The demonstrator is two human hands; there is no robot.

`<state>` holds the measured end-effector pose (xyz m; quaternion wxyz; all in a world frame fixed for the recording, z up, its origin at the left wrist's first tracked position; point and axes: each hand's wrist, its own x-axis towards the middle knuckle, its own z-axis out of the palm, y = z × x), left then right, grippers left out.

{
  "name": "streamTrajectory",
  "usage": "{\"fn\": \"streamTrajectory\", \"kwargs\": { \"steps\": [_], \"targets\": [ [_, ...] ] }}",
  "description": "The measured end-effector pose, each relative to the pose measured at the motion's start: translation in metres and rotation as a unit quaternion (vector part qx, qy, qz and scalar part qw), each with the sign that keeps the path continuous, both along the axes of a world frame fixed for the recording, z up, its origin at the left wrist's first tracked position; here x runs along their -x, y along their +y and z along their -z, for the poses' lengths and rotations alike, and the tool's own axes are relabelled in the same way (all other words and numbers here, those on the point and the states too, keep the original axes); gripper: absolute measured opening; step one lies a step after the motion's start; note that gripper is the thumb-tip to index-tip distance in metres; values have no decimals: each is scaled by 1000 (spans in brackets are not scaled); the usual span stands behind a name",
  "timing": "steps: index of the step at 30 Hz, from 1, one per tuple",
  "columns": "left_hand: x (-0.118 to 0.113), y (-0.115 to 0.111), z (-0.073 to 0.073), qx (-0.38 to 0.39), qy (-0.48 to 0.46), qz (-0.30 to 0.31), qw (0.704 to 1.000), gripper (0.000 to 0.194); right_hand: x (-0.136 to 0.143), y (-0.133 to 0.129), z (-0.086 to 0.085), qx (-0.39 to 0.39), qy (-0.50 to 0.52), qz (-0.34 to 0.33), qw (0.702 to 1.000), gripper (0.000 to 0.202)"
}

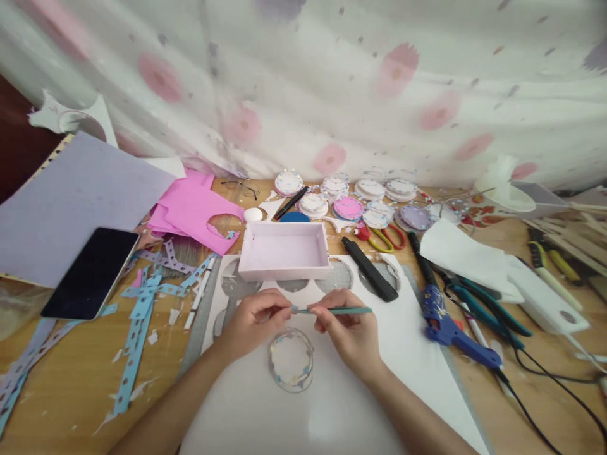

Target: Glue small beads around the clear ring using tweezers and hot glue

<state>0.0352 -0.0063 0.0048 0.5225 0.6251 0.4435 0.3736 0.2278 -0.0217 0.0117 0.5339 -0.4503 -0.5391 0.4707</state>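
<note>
Though tip-first toward left hand (258, 321), green tool (353, 310) in right hand (351, 335).

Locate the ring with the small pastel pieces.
In the head view, the ring lies on the white sheet, slightly left of centre, between the left hand and the right hand, nearer the camera than the pale box.

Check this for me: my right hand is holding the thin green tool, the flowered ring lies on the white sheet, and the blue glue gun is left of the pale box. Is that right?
Not quite: the head view shows the blue glue gun to the right of the pale box. Your right hand does hold the thin green tool, and the flowered ring lies on the white sheet.
</note>
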Motion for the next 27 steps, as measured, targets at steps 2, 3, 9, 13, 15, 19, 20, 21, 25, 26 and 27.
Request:
{"fn": "streamTrajectory", "kwargs": {
  "steps": [2,3,9,13,15,19,20,21,25,26,27],
  "targets": [
    [0,0,0,-1,-4,-2,1000,13,-1,1,-1,19,26,11,999,16],
    [1,0,0,0,-6,-2,1000,13,-1,2,-2,30,38,20,999,17],
    [1,0,1,1,-21,-5,1000,12,-9,11,-1,108,141,18,984,20],
    [1,0,0,2,-20,-10,1000,13,-12,13,0,143,168,-25,975,18],
    [1,0,-1,3,-16,-7,1000,13,-12,12,0,141,156,-32,977,17],
    [2,0,-1,-2,-2,4,1000,14,-9,8,0,138,114,-40,983,16],
    [2,0,0,-3,-2,6,1000,14,-9,8,-1,138,108,-40,984,17],
    [2,0,0,-4,-2,7,1000,14,-8,7,-1,138,104,-40,984,18],
    [2,0,1,-4,4,11,1000,14,-5,7,-3,140,88,-31,986,20],
    [2,0,1,-4,6,11,1000,14,-4,7,-4,139,86,-27,986,20],
    [2,-1,0,-4,8,10,1000,14,-4,6,-5,140,85,-24,986,21]
  ]
}}
